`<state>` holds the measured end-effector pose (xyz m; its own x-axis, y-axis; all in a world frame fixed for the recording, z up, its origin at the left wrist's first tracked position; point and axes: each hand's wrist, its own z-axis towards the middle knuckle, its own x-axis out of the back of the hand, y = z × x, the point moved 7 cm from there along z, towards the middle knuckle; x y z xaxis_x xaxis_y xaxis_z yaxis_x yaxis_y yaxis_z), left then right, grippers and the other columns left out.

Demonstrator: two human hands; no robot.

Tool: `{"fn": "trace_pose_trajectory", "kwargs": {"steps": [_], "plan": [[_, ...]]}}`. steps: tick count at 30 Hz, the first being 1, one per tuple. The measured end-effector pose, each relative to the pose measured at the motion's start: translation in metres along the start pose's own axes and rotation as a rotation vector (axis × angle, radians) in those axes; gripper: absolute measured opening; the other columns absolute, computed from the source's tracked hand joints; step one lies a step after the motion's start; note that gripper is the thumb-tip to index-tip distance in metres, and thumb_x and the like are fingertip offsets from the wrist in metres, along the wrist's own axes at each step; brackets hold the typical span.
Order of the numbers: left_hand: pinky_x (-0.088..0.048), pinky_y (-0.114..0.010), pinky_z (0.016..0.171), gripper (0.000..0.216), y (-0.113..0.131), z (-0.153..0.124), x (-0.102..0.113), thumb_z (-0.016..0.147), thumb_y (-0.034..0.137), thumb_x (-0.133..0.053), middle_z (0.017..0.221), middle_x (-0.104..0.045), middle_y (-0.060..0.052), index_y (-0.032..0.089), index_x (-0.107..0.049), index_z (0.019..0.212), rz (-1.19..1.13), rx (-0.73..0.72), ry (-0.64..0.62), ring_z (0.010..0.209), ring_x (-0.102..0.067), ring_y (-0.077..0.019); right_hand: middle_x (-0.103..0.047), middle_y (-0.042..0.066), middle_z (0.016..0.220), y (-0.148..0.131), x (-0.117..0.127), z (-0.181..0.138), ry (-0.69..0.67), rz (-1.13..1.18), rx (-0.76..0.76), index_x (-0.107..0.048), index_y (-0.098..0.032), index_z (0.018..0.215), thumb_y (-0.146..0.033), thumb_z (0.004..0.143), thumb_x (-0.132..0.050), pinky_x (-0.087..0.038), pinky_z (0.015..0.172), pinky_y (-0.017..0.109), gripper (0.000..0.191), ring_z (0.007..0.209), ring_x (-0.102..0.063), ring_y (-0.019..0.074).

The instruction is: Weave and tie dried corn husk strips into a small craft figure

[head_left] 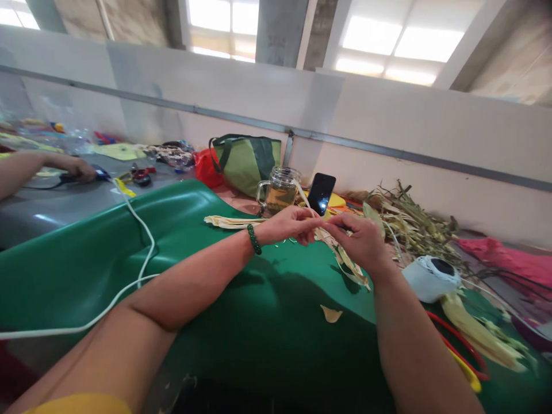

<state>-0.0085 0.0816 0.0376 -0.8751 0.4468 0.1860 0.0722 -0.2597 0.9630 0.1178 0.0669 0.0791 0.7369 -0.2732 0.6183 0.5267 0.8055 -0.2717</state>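
Note:
Both hands meet in the middle of the view above a green mat (259, 322). My left hand (291, 225), with a green bead bracelet (254, 239) at the wrist, is closed in a pinch on a pale husk strip (302, 194), whose end rises over the fingers. My right hand (360, 237) pinches the same strip close by, its thumb and fingertips almost touching the left ones. Below them lie loose pale husk strips (354, 271). A bundle of husk strips (230, 222) lies behind my left wrist, and a small husk scrap (331, 313) lies nearer me.
Behind the hands stand a glass mug (281, 194) of liquid and a phone (321, 192). Dried husks (418, 224), a white roll (431, 279) and red-handled and yellow-handled tools (463, 356) lie right. A white cable (149, 241) crosses the mat; another person's hand (81, 170) is at left.

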Motion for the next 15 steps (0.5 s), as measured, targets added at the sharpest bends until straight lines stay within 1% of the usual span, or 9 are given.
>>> {"fn": "trace_pose_trajectory", "kwargs": {"steps": [2,5,11,15], "plan": [[-0.047,-0.017,0.053,0.039,0.0027,0.0002,0.0027,0.075,0.047,-0.066,0.058,-0.062,0.001,0.009,-0.061,0.082,0.010,-0.051,0.035,0.052,-0.058,-0.0060,-0.066,0.002,0.064,-0.0022,-0.0015,-0.0002,-0.021,-0.015,0.016,-0.066,-0.020,0.070,-0.039,0.084,-0.057,-0.040,0.055,0.026,0.026,0.057,-0.056,0.0143],[-0.047,-0.016,0.053,0.034,0.0045,0.0006,0.0051,0.074,0.042,-0.069,0.058,-0.063,0.000,0.009,-0.062,0.073,0.006,-0.070,0.051,0.051,-0.057,-0.0051,-0.064,0.002,0.063,-0.0061,-0.0040,-0.0006,-0.076,-0.024,0.030,-0.063,-0.020,0.068,-0.034,0.085,-0.055,-0.039,0.055,0.025,0.024,0.057,-0.056,0.0140],[-0.049,-0.018,0.054,0.022,0.0062,0.0001,0.0079,0.079,0.030,-0.066,0.058,-0.065,0.000,0.008,-0.063,0.076,-0.082,-0.029,0.064,0.050,-0.059,-0.0058,-0.059,0.000,0.058,-0.0070,-0.0062,-0.0003,-0.146,0.041,-0.017,-0.061,-0.019,0.067,-0.029,0.083,-0.055,-0.037,0.054,0.024,0.020,0.054,-0.051,0.0117],[-0.049,-0.019,0.057,0.025,0.0041,-0.0004,0.0057,0.081,0.033,-0.064,0.059,-0.065,-0.001,0.008,-0.062,0.078,-0.165,0.000,0.035,0.052,-0.060,-0.0067,-0.057,-0.001,0.057,-0.0023,-0.0063,-0.0008,-0.161,0.088,-0.077,-0.059,-0.019,0.064,-0.031,0.082,-0.055,-0.035,0.054,0.024,0.022,0.054,-0.049,0.0114]]}}
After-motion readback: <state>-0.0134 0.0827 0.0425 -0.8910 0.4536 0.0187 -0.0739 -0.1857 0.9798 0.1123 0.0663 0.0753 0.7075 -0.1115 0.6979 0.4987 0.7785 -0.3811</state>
